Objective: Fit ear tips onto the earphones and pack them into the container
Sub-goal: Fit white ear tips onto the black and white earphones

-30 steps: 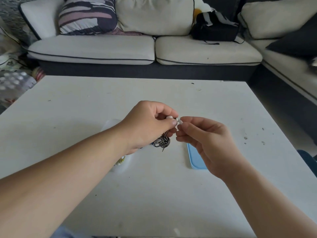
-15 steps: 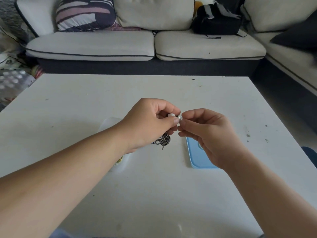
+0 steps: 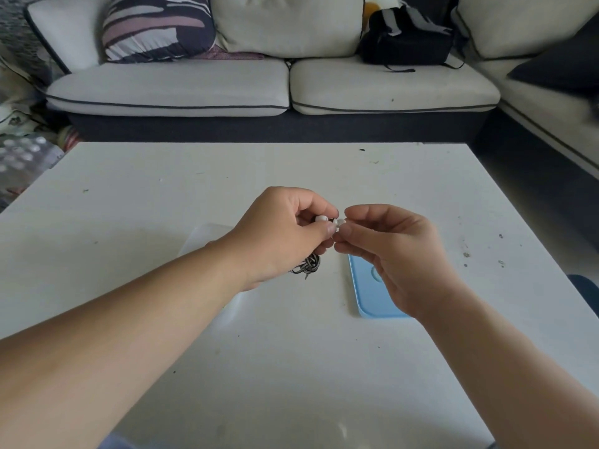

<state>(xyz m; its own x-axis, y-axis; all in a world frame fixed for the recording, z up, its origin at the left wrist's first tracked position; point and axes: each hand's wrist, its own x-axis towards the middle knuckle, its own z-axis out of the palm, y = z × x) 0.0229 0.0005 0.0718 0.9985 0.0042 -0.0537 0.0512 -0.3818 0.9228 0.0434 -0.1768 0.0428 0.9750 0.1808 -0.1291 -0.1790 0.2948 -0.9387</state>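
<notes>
My left hand (image 3: 282, 231) grips the earphones above the middle of the white table (image 3: 291, 351). A white earbud (image 3: 321, 218) shows between its fingers, and the coiled black-and-white cable (image 3: 309, 264) hangs under the palm. My right hand (image 3: 385, 251) pinches a small white ear tip (image 3: 340, 222) against the earbud end held by the left fingers. A clear plastic container (image 3: 207, 236) lies on the table, mostly hidden behind my left forearm. Its light blue lid (image 3: 366, 296) lies flat under my right hand.
A cream sofa (image 3: 275, 89) runs along the far side of the table and down the right. It carries a striped cushion (image 3: 155, 27) and a black bag (image 3: 405, 37). Clutter lies on the floor at the left.
Both hands stay together at the earbud and ear tip. The camera has tilted slightly, so the scene sits a little lower in view.
</notes>
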